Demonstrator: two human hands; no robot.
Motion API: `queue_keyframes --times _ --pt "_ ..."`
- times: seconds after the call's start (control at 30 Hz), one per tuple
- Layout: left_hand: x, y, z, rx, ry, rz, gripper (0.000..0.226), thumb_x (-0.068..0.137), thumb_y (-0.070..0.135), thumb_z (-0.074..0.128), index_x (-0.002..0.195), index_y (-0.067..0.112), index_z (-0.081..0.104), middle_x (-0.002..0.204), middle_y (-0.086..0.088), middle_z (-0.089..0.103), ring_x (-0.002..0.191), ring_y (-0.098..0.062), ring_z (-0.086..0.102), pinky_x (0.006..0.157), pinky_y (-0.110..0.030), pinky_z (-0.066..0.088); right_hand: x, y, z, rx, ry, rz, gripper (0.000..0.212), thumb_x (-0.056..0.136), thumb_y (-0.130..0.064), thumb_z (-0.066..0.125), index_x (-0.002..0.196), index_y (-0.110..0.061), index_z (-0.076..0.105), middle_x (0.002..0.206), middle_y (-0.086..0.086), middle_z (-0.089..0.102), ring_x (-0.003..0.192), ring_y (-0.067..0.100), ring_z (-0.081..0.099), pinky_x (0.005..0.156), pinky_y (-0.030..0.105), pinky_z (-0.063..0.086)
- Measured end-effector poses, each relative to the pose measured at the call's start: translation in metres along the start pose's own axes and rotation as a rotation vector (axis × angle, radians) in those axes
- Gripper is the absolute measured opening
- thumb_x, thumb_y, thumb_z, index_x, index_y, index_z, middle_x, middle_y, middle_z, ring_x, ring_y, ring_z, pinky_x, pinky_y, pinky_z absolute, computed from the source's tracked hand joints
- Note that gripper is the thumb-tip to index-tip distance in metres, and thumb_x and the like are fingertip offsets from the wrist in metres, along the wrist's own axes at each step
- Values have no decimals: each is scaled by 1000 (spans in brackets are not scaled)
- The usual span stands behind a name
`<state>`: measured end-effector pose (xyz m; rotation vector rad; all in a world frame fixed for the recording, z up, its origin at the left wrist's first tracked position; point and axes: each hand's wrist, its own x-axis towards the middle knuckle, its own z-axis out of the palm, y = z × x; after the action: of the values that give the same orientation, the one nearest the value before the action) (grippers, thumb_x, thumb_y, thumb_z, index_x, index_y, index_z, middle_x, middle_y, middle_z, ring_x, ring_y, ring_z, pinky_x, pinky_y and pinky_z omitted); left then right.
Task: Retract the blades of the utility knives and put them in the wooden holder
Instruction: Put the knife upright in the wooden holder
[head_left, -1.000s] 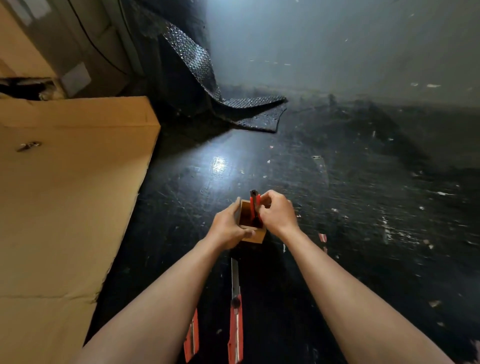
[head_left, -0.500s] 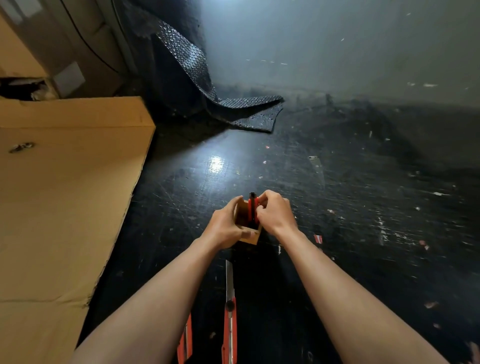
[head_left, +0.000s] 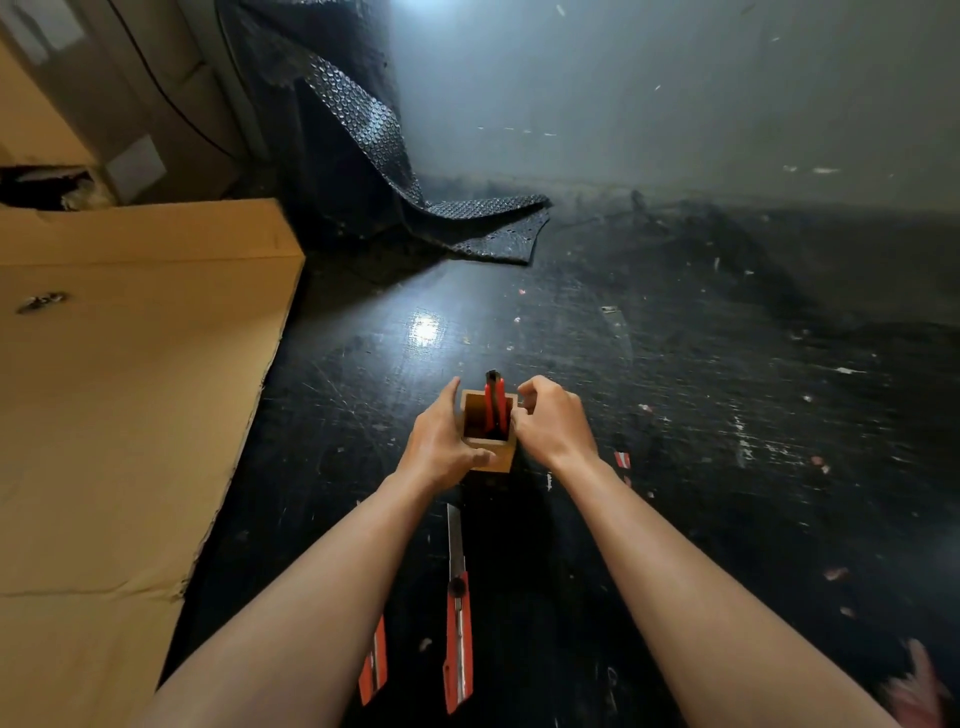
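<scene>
A small square wooden holder (head_left: 500, 460) stands on the black floor in the middle of the view. One red utility knife (head_left: 493, 399) stands upright inside it, its dark top poking above the rim. My left hand (head_left: 440, 441) grips the holder's left side, thumb across the front. My right hand (head_left: 555, 422) sits just right of the holder, fingers loosely curled and off the knife. A second red knife (head_left: 458, 626) lies nearer to me with its blade out, pointing at the holder. A third red knife (head_left: 375, 661) is partly hidden under my left forearm.
A large flat cardboard sheet (head_left: 130, 395) covers the floor on the left. Crumpled black bubble wrap (head_left: 467, 223) lies against the far wall. Small red scraps (head_left: 622, 460) and pale debris dot the scratched floor to the right.
My right hand has let go of the knife, which now stands by itself in the holder. My left hand still grips the holder.
</scene>
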<state>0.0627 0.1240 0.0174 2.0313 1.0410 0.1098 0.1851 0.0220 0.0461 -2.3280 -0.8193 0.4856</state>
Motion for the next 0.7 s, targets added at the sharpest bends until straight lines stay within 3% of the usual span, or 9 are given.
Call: queue_keyframes --times 0.13,0.27,0.4,0.5,0.7 --pt "-27 -14 2 23 87 25 108 73 24 91 160 19 27 159 -10 43 147 -28 40 117 -43 36 -34 1 -2 -31 -24 32 25 91 -17 66 116 -16 66 107 7 71 101 26 66 85 43 56" --pt "-71 -33 9 20 94 41 77 83 22 82 149 16 45 143 -9 56 132 -23 53 104 -29 40 -74 6 14 -57 -93 65 28 93 -22 67 121 -20 64 113 4 70 104 23 67 86 43 57" --pt "-107 -62 19 55 10 -20 57 85 18 79 138 17 58 129 -5 67 122 -21 63 103 -38 54 -110 17 37 -67 -214 124 35 94 -23 67 128 -21 62 120 4 69 111 22 66 92 43 56" --pt "-125 -82 25 86 -70 -91 49 86 15 77 133 15 62 123 -5 70 114 -19 67 97 -36 57 -136 27 57 -78 -351 172 37 94 -22 66 131 -21 61 123 4 67 110 20 65 94 43 56" --pt "-149 -102 41 45 -225 -189 40 90 8 73 129 9 65 114 -6 74 105 -17 71 90 -29 60 -179 42 90 -48 -415 205 26 94 -21 66 120 -20 68 107 0 72 87 12 68 78 32 58"
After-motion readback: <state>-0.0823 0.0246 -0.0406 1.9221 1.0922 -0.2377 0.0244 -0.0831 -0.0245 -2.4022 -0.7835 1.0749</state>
